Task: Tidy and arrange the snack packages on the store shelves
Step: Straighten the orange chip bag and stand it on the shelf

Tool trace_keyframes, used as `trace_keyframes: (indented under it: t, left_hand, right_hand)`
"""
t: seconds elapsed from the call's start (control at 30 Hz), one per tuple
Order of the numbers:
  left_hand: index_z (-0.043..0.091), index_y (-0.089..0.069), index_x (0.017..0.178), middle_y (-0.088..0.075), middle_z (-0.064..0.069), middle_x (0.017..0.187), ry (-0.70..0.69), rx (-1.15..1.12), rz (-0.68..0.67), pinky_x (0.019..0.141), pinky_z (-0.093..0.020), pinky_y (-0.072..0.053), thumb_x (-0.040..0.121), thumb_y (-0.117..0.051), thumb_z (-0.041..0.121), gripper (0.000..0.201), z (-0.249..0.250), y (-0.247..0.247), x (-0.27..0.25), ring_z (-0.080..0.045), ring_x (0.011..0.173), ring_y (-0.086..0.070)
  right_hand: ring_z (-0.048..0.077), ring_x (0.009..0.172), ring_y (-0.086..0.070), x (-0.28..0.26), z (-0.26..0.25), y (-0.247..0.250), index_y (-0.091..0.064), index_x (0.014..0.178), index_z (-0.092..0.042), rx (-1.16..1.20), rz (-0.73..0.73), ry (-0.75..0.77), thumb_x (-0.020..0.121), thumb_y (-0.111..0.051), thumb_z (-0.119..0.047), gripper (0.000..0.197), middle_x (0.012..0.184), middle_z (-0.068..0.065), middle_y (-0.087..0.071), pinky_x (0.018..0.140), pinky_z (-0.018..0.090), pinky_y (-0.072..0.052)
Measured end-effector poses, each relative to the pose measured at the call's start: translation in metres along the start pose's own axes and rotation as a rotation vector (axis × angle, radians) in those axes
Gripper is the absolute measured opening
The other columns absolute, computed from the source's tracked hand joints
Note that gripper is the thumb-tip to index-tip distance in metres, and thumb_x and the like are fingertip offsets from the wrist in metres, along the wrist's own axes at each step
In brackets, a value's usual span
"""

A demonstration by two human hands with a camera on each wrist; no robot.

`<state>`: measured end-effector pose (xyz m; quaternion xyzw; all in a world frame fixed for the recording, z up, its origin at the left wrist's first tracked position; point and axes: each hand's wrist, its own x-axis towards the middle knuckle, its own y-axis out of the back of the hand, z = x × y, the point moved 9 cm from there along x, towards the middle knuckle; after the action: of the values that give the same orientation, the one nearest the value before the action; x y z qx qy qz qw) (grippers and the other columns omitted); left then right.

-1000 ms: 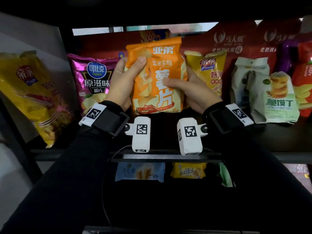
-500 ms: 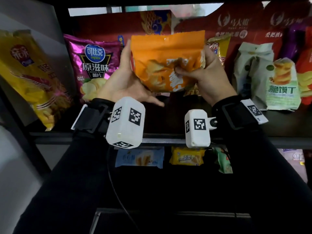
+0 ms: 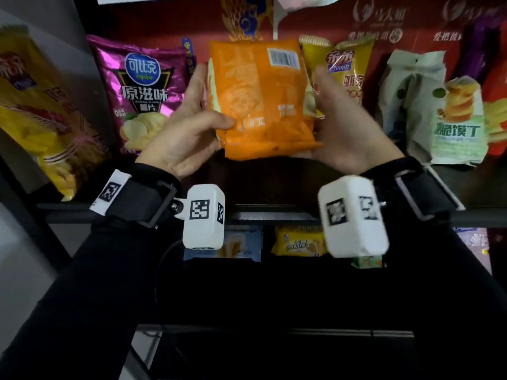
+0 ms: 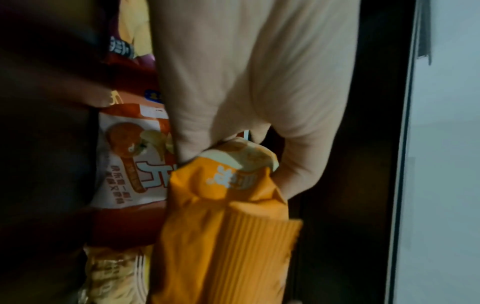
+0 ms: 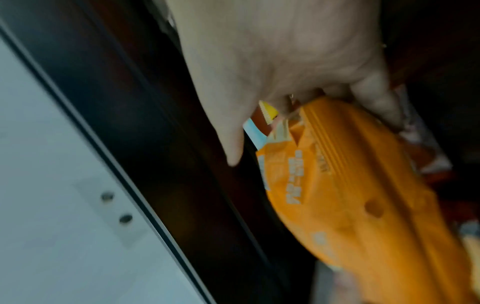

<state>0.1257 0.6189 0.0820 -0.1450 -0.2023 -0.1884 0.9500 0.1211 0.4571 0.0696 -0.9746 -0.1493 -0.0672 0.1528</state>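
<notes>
Both hands hold an orange chip bag up in front of the snack shelf

We see our left hand gripping the bag's left edge, thumb pressed on its back face and fingers behind it; our right hand cups the right edge and lower corner, fingers curled round it. Its barcode side faces us, print upside down, clear of the shelf board. Behind it stand a purple chip bag to the left and a yellow snack bag to the right, with a pale green package farther right and a large yellow bag leaning at far left
</notes>
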Motion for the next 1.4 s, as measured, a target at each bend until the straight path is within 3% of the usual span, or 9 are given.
trace_keyframes:
  t: [0.13,0.3,0.5,0.67,0.83,1.13,1.27,1.33,1.4]
  left_hand:
    - [0.020,-0.022,0.150,-0.056,-0.010,0.137,0.137,0.106,0.101,0.086,-0.048,-0.055,0.051,-0.092,0.037,0.122,-0.012,-0.004,0.001,-0.028,0.117,-0.061]
    - [0.008,-0.057,0.124,-0.076,-0.001,0.092,0.071,0.150,0.324,0.066,-0.030,-0.058,0.070,-0.079,0.018,0.060,-0.015,0.010,-0.001,-0.016,0.084,-0.073]
    - [0.018,-0.049,0.128,-0.074,0.003,0.101,-0.003,0.246,0.150,0.071,-0.026,-0.057,0.064,-0.081,0.009,0.072,-0.013,-0.005,-0.004,-0.015,0.094,-0.071]
    - [0.010,-0.039,0.140,-0.064,-0.010,0.125,-0.034,0.145,0.100,0.088,-0.041,-0.055,0.047,-0.093,0.037,0.111,0.009,-0.012,-0.005,-0.025,0.112,-0.064]
    - [0.010,-0.050,0.127,-0.067,-0.011,0.119,-0.114,0.164,0.178,0.084,-0.041,-0.056,0.074,-0.074,0.012,0.058,0.020,-0.002,-0.003,-0.027,0.107,-0.067]
    - [0.008,-0.043,0.134,-0.066,-0.008,0.114,-0.080,0.176,0.172,0.084,-0.036,-0.055,0.064,-0.073,-0.004,0.077,0.008,-0.007,-0.009,-0.022,0.103,-0.066]
    - [0.025,-0.038,0.143,-0.063,-0.001,0.127,0.238,0.162,-0.061,0.070,-0.046,-0.057,0.057,-0.086,0.039,0.099,-0.004,-0.020,-0.018,-0.020,0.107,-0.067]
    - [0.027,-0.045,0.142,-0.058,-0.007,0.135,0.341,0.011,-0.162,0.083,-0.066,-0.050,0.069,-0.063,0.066,0.084,-0.004,-0.029,-0.024,-0.030,0.117,-0.061]
    - [0.023,-0.062,0.128,-0.062,-0.011,0.130,0.433,-0.186,-0.101,0.088,-0.071,-0.043,0.079,-0.050,0.065,0.066,-0.007,-0.027,-0.026,-0.038,0.115,-0.061]
  right_hand:
    - [0.020,0.093,-0.070,0.006,0.008,0.000,-0.054,0.123,-0.017,-0.145,0.140,0.084,0.083,-0.070,-0.019,0.043,0.108,0.006,-0.071,0.075,0.037,-0.059]
    - [0.017,0.102,-0.066,0.004,0.002,0.006,-0.037,0.138,-0.022,-0.242,0.168,0.166,0.076,-0.075,-0.014,0.074,0.120,0.002,-0.063,0.084,0.035,-0.057]
    - [0.020,0.097,-0.070,-0.002,-0.009,-0.004,-0.052,0.129,-0.016,-0.143,0.071,0.198,0.058,-0.077,-0.024,0.075,0.110,0.004,-0.071,0.080,0.036,-0.058]
    - [0.016,0.093,-0.070,-0.011,-0.016,-0.012,-0.054,0.120,-0.010,-0.193,0.099,0.352,0.060,-0.078,-0.007,0.064,0.102,0.001,-0.072,0.075,0.028,-0.057]
    - [0.017,0.107,-0.065,-0.011,-0.014,-0.022,-0.040,0.135,-0.016,-0.251,0.008,0.288,0.065,-0.081,-0.013,0.081,0.124,0.005,-0.062,0.086,0.032,-0.055]
    - [0.028,0.109,-0.063,-0.010,-0.023,-0.012,-0.044,0.133,-0.013,-0.105,0.038,0.310,0.065,-0.068,0.012,0.076,0.122,0.013,-0.062,0.089,0.041,-0.054]
    - [0.026,0.113,-0.060,-0.018,-0.026,-0.002,-0.053,0.119,-0.015,-0.122,0.117,0.417,0.050,-0.077,0.001,0.074,0.127,0.015,-0.058,0.091,0.041,-0.053]
    - [0.030,0.127,-0.048,-0.025,-0.028,-0.007,-0.056,0.105,-0.017,-0.177,0.078,0.484,0.048,-0.082,0.000,0.064,0.141,0.020,-0.045,0.100,0.048,-0.047]
    - [0.028,0.138,-0.035,-0.032,-0.030,-0.014,-0.057,0.093,-0.021,-0.287,0.023,0.545,0.056,-0.078,0.000,0.047,0.149,0.015,-0.036,0.108,0.050,-0.039]
